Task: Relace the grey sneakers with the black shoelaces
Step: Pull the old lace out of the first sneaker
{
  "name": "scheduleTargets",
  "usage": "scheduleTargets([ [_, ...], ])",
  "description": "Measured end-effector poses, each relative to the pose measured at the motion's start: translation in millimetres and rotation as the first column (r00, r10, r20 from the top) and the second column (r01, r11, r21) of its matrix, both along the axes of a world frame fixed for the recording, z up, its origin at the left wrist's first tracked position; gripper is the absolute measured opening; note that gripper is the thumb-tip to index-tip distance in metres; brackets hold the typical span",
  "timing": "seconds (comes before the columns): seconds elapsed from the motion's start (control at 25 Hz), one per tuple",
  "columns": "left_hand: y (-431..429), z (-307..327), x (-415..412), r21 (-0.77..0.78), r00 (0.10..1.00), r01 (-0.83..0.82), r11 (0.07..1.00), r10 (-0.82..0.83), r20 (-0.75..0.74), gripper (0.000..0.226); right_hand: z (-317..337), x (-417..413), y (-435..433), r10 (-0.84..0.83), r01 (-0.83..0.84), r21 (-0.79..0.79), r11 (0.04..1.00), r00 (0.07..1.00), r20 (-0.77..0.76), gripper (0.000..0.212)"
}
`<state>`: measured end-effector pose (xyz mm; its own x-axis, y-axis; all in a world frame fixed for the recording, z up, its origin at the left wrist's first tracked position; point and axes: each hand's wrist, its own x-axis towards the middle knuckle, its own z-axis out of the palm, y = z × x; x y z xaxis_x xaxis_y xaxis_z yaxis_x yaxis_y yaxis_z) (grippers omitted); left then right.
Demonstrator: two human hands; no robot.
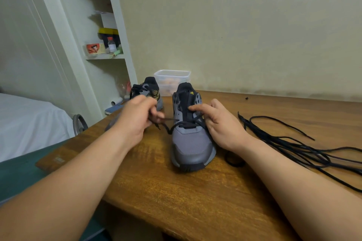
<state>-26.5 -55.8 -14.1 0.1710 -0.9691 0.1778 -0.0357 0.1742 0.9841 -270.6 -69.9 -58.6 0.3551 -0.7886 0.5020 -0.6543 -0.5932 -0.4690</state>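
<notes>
A grey sneaker (193, 146) stands toe toward me in the middle of the wooden table (176, 197). A black shoelace (174, 125) runs through its lowest eyelets. My left hand (137, 119) pinches one end of that lace just left of the shoe. My right hand (219, 123) rests against the shoe's right side, fingers curled on the lace there and index finger pointing across the black tongue. A second grey sneaker (148, 90) stands behind my left hand, partly hidden.
Several loose black shoelaces (293, 148) sprawl over the table's right side. A clear plastic container (172, 79) sits behind the sneakers by the wall. A white shelf unit (101, 45) stands at the left, with a bed (25, 123) beyond the table's left edge.
</notes>
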Motion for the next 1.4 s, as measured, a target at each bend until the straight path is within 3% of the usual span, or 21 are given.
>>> scheduleTargets([
  [0.04,0.4,-5.4,1.6,0.028,0.955,0.012,1.0,-0.02,0.297,0.025,0.2,0.4,-0.1,0.001,-0.001,0.002,1.0,1.0,0.002,0.048],
  [0.12,8.2,-12.6,-1.1,0.154,0.667,0.08,0.985,-0.168,0.726,0.045,0.0,0.4,-0.4,0.0,0.0,0.0,1.0,1.0,0.003,0.048],
  [0.16,9.7,-12.0,-2.3,0.192,0.58,0.126,0.973,-0.23,0.781,0.051,0.0,0.4,-0.7,0.001,-0.001,-0.003,1.0,1.0,0.001,0.048],
  [0.2,9.1,-10.2,-3.0,0.18,0.593,0.179,0.967,-0.252,0.765,0.051,-0.1,-0.1,-0.5,0.003,-0.003,-0.004,1.0,1.0,-0.002,0.048],
  [0.28,7.4,-1.2,-0.7,0.047,0.823,0.199,0.979,-0.193,0.534,0.039,0.8,-0.7,0.7,0.011,-0.011,0.001,1.0,1.0,-0.001,0.048],
  [0.32,5.5,0.9,1.2,0.001,0.942,0.138,0.99,-0.132,0.309,0.032,1.4,-0.5,1.8,0.018,-0.018,0.004,1.0,1.0,0.0,0.047],
  [0.36,3.8,0.2,2.5,0.001,0.99,0.087,0.996,-0.087,0.115,0.028,1.5,-0.4,2.3,0.021,-0.021,0.001,1.0,1.0,0.005,0.047],
  [0.4,3.2,0.0,2.5,0.027,0.997,0.061,0.998,-0.063,0.046,0.027,1.1,-0.6,2.5,0.022,-0.022,0.0,1.0,1.0,0.009,0.047],
  [0.48,6.7,-2.3,-3.4,0.072,0.985,0.075,0.995,-0.086,0.151,0.03,0.7,-1.1,1.0,0.019,-0.019,-0.003,1.0,1.0,0.001,0.047],
  [0.52,5.6,-2.6,-7.1,0.05,0.992,0.039,0.998,-0.045,0.116,0.03,0.8,-1.2,0.3,0.013,-0.013,-0.003,1.0,1.0,-0.003,0.048],
  [0.56,4.9,1.8,-9.1,0.039,0.999,-0.01,0.999,0.012,-0.042,0.026,0.6,-1.2,0.1,0.006,-0.006,0.004,1.0,1.0,-0.008,0.048],
  [0.64,2.3,12.4,-5.1,0.051,0.905,-0.167,0.985,0.174,-0.389,0.018,-0.8,-0.6,0.0,0.009,-0.009,0.016,1.0,1.0,-0.008,0.049],
  [0.68,-0.1,12.9,-0.3,0.056,0.898,-0.248,0.967,0.251,-0.362,0.019,-1.3,-0.4,0.4,0.011,-0.011,0.019,1.0,1.0,-0.008,0.05],
  [0.76,2.8,5.7,5.1,0.023,0.943,-0.302,0.953,0.295,0.155,0.027,-1.2,-1.4,2.2,0.014,-0.014,0.001,1.0,1.0,0.0,0.051],
  [0.8,8.5,-2.1,2.4,-0.001,0.847,-0.312,0.95,0.279,0.453,0.027,0.4,-1.4,4.2,0.007,-0.006,-0.014,1.0,1.0,0.016,0.047],
  [0.88,23.9,-15.0,-7.8,-0.058,0.677,-0.321,0.945,0.272,0.684,0.03,6.3,-1.0,7.1,-0.034,0.035,-0.017,0.999,0.995,0.099,0.023],
  [0.92,27.0,-20.8,-10.2,-0.085,0.673,-0.274,0.958,0.254,0.694,0.034,10.9,-2.4,5.9,-0.03,0.025,0.036,0.999,0.989,0.142,0.013],
  [1.0,35.8,-26.8,-16.8,-0.026,0.72,-0.088,0.996,0.082,0.689,0.033,23.4,-7.2,3.8,0.04,-0.066,0.233,0.97,0.992,0.117,0.028],
  [1.16,36.2,-23.2,-9.0,0.048,0.624,0.09,0.995,-0.094,0.776,0.03,42.2,-21.5,4.3,0.205,-0.178,0.499,0.848,0.979,0.002,0.029],
  [1.28,27.4,-6.4,-7.6,0.016,0.593,0.11,0.994,-0.079,0.801,0.019,45.4,-21.2,4.6,0.136,-0.12,0.453,0.884,0.991,-0.002,0.021],
  [1.4,17.4,2.0,-20.6,-0.111,0.679,0.067,0.992,0.036,0.733,0.002,36.1,-10.0,0.7,-0.049,0.033,0.181,0.983,0.995,0.084,0.005],
])
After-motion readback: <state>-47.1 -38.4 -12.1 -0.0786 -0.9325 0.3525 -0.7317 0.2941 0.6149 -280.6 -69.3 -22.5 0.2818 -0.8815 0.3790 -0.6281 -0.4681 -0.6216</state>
